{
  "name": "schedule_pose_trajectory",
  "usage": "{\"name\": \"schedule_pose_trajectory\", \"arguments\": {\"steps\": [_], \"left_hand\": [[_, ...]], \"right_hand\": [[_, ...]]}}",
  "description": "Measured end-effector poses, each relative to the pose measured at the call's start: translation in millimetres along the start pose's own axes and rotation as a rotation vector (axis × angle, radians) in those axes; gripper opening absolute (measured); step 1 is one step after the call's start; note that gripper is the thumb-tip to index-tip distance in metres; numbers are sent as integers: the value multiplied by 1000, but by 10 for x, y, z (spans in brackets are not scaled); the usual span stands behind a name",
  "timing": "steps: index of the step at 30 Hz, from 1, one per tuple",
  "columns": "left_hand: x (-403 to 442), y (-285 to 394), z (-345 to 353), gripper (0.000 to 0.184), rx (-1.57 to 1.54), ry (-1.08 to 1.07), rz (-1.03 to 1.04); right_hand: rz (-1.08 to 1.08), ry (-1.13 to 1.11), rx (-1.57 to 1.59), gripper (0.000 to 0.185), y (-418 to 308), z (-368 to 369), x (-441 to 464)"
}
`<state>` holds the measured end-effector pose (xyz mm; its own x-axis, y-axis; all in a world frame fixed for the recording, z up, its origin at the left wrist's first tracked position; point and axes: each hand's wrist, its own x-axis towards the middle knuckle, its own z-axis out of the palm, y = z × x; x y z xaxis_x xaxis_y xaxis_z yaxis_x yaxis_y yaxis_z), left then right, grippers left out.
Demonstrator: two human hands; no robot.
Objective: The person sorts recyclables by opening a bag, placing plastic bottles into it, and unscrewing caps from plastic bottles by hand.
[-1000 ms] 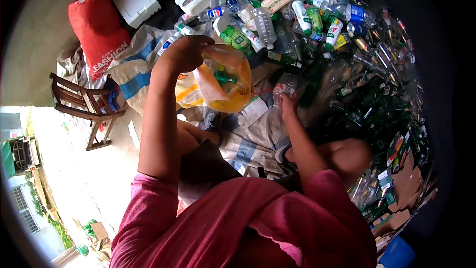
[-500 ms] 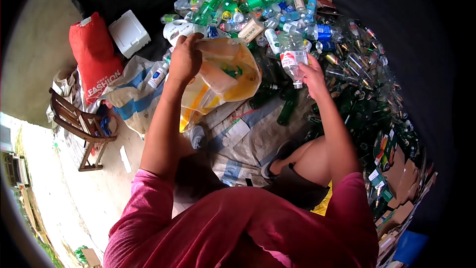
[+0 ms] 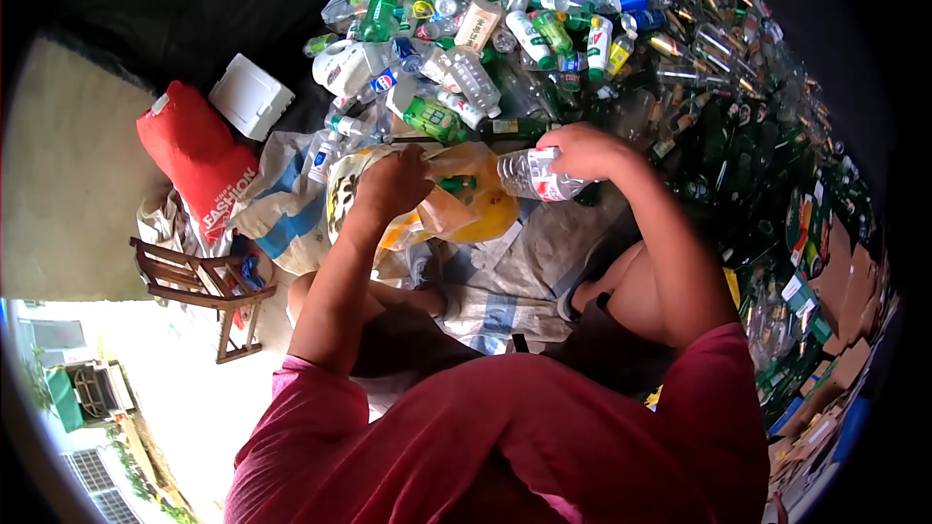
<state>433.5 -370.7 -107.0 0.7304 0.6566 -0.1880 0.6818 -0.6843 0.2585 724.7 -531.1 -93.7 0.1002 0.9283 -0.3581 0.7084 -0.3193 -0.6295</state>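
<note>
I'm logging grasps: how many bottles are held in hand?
1: a clear bottle in the right hand, at the yellow bag held by the left hand. Others could be hidden.

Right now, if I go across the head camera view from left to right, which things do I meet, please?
Red sack → white box → left hand, holding a plastic bag → clear bottle → right hand, gripping that bottle → brown cardboard.
</note>
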Motion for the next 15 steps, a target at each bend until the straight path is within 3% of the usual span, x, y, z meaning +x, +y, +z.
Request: {"name": "schedule_pose_trajectory", "arguments": {"steps": [2,4,7,10,11,15], "left_hand": [[-1,65,21,52,63,-35,68],[42,29,118,53,41,-43,113],[67,125,166,50,-16,-94,129],[187,118,258,45,-211,39,143],[213,114,268,44,-224,108,132],[218,156,199,47,-193,258,202]], "right_hand": [[62,-167,-228,34,-64,99,63],[103,-184,-322,31,-147,205,115],[181,13,-350,24,-242,362,162],[113,-52,-351,28,-234,476,323],[78,-14,-278,21,-234,526,332],[-23,162,-235,24,-163,849,528]]}}
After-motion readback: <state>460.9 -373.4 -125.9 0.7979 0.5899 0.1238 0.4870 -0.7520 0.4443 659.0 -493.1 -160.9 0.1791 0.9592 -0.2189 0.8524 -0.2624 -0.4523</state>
